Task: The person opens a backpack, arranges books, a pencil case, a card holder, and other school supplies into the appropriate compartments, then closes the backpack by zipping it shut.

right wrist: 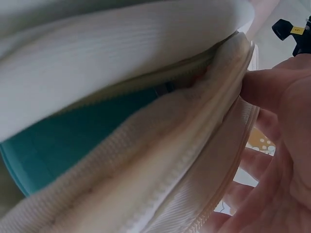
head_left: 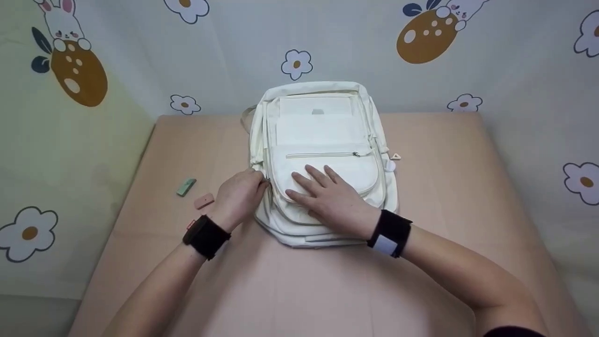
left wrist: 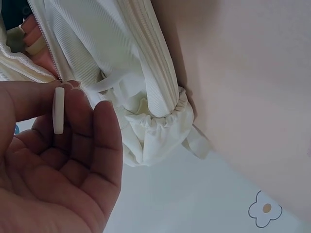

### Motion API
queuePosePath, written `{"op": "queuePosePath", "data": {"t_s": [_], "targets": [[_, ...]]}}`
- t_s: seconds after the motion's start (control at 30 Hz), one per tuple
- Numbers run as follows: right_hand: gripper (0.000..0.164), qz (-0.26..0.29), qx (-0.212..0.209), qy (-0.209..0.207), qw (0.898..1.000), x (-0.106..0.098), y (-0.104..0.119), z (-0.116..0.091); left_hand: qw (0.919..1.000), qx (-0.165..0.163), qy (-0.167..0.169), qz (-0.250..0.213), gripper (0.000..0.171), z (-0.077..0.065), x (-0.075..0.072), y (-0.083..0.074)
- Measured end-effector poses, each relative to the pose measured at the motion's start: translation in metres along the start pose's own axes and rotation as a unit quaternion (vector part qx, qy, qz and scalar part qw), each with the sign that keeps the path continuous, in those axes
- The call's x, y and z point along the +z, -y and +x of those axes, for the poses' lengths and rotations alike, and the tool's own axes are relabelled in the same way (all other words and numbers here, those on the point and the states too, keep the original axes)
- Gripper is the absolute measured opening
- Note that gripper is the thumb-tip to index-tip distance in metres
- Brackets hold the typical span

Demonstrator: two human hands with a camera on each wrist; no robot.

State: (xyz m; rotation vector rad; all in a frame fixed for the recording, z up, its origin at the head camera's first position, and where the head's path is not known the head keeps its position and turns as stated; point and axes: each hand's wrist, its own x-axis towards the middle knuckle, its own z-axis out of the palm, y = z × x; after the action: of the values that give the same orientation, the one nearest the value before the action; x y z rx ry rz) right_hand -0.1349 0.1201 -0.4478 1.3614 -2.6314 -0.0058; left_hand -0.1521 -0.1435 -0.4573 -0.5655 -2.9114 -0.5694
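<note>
A cream-white backpack (head_left: 323, 126) lies on the table with its front pocket upward. At its left side my left hand (head_left: 241, 192) pinches a zipper pull (left wrist: 59, 110), a pale flat tab between thumb and index finger. The zipper (left wrist: 47, 46) beside it is parted, and pinkish and dark green things show inside. My right hand (head_left: 337, 199) rests with fingers spread on the lower front pocket. Through an open gap in the right wrist view, a teal item (right wrist: 87, 138) is visible inside the bag; its kind is unclear.
A green block-like piece (head_left: 186, 187) and a pink one (head_left: 204, 201) lie on the table (head_left: 299, 290) left of the bag. A small triangular charm (head_left: 396, 157) sits by the bag's right side. Patterned cloth walls (head_left: 243, 56) stand behind and beside the table.
</note>
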Motion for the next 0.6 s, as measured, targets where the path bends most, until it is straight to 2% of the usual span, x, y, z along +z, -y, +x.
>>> {"op": "queuePosePath", "data": {"t_s": [0.37,0.6], "targets": [[0.052,0.005,-0.002,-0.007,1.0,0.0,0.0,0.0,0.9983,0.037,-0.001,0.046,0.011,-0.023,0.003,-0.016],[0.054,0.005,0.001,-0.003,1.0,0.0,0.001,-0.001,0.9955,0.064,0.011,0.069,0.015,-0.039,0.008,-0.036]]}}
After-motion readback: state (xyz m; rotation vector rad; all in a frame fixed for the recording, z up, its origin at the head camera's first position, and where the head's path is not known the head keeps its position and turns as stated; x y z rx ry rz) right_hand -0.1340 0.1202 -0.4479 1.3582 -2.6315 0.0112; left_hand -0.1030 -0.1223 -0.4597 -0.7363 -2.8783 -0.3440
